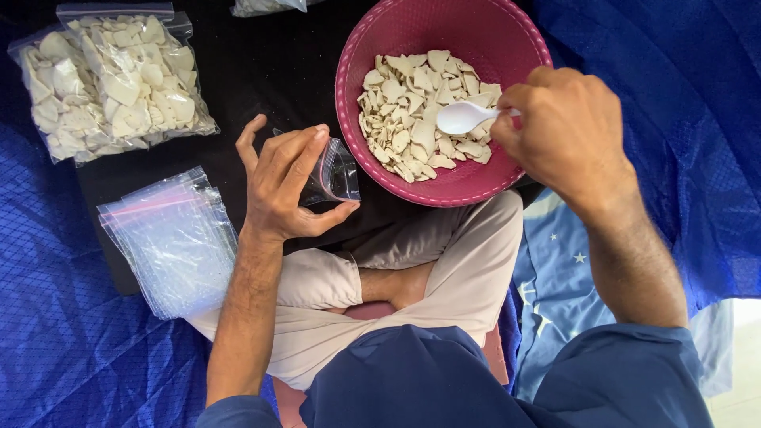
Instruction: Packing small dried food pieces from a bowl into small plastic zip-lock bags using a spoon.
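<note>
My left hand [284,184] holds a small clear zip bag [333,174] open between thumb and fingers, just left of a pink plastic bowl [476,32]. The bowl holds a heap of pale, flat chips [412,119]. My right hand [567,131] grips a white plastic spoon [464,117], its scoop resting over the chips at the bowl's right side. The spoon's handle is hidden inside my fist.
A filled clear bag of the same chips [111,79] lies at the top left. A stack of empty zip bags [170,242] lies below it. A black mat [261,71] sits on blue cloth [55,333]. My crossed legs [444,269] are under the bowl.
</note>
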